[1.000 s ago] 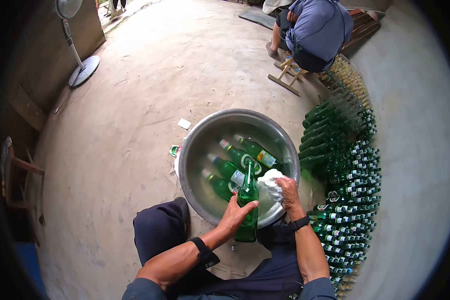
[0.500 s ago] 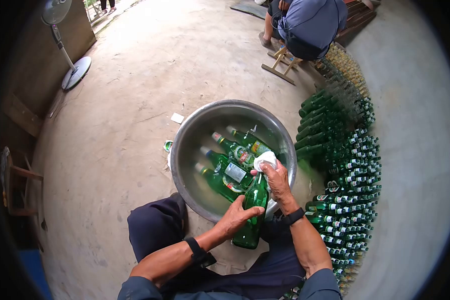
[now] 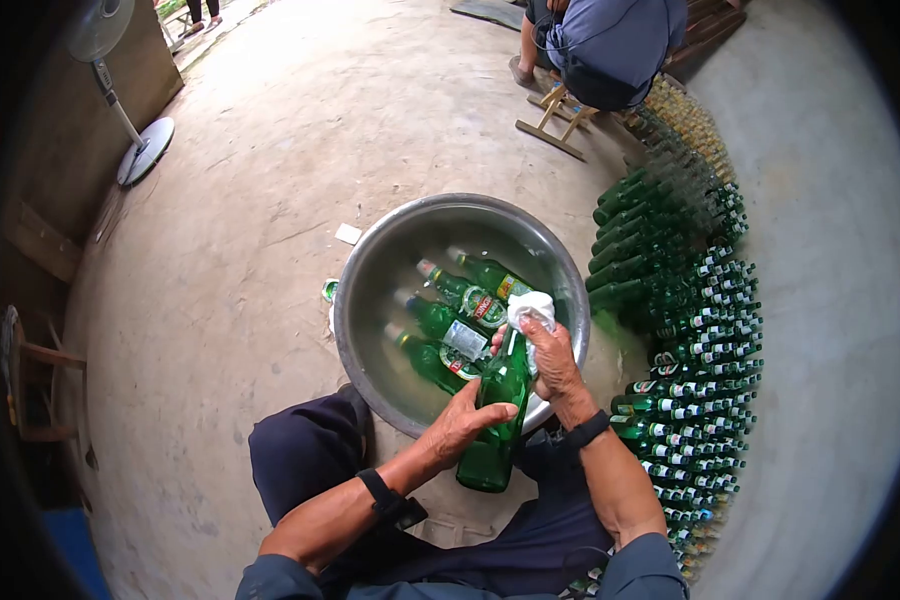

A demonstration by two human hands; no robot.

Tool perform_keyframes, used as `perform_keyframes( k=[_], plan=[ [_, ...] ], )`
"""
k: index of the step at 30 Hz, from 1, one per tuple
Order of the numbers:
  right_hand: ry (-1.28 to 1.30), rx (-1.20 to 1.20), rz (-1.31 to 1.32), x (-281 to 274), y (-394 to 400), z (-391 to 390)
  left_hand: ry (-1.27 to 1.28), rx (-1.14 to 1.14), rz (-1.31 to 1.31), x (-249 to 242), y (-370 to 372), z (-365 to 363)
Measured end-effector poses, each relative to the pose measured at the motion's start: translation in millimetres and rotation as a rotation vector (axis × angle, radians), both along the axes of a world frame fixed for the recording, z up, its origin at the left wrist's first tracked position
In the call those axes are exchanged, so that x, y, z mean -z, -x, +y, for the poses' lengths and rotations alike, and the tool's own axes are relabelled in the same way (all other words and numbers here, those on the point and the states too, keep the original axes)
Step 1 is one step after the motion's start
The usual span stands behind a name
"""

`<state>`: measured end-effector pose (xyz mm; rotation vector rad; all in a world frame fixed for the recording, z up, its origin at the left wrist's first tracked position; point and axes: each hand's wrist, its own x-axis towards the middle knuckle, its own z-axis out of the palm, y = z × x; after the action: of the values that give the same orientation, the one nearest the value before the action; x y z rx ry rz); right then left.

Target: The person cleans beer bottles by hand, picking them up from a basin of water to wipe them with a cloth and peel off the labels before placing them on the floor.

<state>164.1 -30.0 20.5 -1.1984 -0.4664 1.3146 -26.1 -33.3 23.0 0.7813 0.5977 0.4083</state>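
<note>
While the left hand's (image 3: pixel 458 422) thumb and fingers grip the body of a green glass beer bottle (image 3: pixel 487 465), the right hand (image 3: pixel 553 358) is closed on a white cloth (image 3: pixel 531 308) at the bottle's neck. The bottle tilts, its base toward the person and its neck over the near right part of a metal basin (image 3: pixel 460 201). The forearms converge from lower left and lower right, both wrists banded in black. Within the basin's round rim, four labelled beer bottles (image 3: pixel 478 303) slant side by side, just beyond the hands. Rightward, stacked green bottles (image 3: pixel 705 350) confine the space before a grey wall (image 3: pixel 830 300); leftward and ahead, the floor (image 3: pixel 220 300) extends broadly.
</note>
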Motion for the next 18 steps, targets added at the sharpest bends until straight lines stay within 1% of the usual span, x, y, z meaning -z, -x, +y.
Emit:
perform_keyframes(
  k=[1, 2, 5, 6, 8, 9, 11, 12, 14, 15, 16, 18],
  plan=[
    [0.001, -0.008, 0.060, -3.0, -4.7, -0.9, 0.033, 0.026, -0.048, -0.2, -0.5, -1.7],
    [0.001, -0.003, 0.058, -3.2, -6.4, -1.3, 0.066, 0.053, -0.097, -0.6, -1.7, -2.6],
    [0.038, 0.059, 0.253, -5.4, -7.4, -0.7, 0.151, 0.059, -0.135, -9.9, -0.1, -1.4],
    [0.037, 0.062, 0.254, -5.9, -8.2, -0.4, 0.188, 0.065, -0.161, -9.8, 1.2, -0.9],
    [0.009, 0.035, 0.472, -9.3, -8.6, 0.5, 0.232, 0.072, -0.173, -1.6, 2.4, -0.5],
    [0.008, 0.035, 0.472, -12.6, -7.1, 0.7, 0.276, 0.075, -0.186, 0.9, 2.3, 0.1],
    [0.019, 0.126, 0.487, -18.3, -1.4, 1.4, 0.277, 0.078, -0.182, 2.6, 2.2, 0.9],
    [0.020, 0.125, 0.487, -18.2, 0.6, 1.1, 0.278, 0.082, -0.178, 2.4, 2.0, 1.8],
    [0.028, -0.013, 0.086, -15.8, 6.7, -2.0, 0.241, 0.039, -0.137, -0.1, 2.7, 6.8],
    [0.027, -0.074, -0.041, -11.7, 11.4, -4.7, 0.204, -0.004, -0.094, -0.5, 3.4, 9.7],
    [0.026, -0.075, -0.038, -8.0, 17.5, -7.7, 0.203, -0.005, -0.091, 1.1, 3.9, 12.6],
    [0.024, -0.101, -0.292, -6.2, 30.3, -10.5, -0.050, -0.079, 0.116, 5.8, 4.4, 17.9]
  ],
)
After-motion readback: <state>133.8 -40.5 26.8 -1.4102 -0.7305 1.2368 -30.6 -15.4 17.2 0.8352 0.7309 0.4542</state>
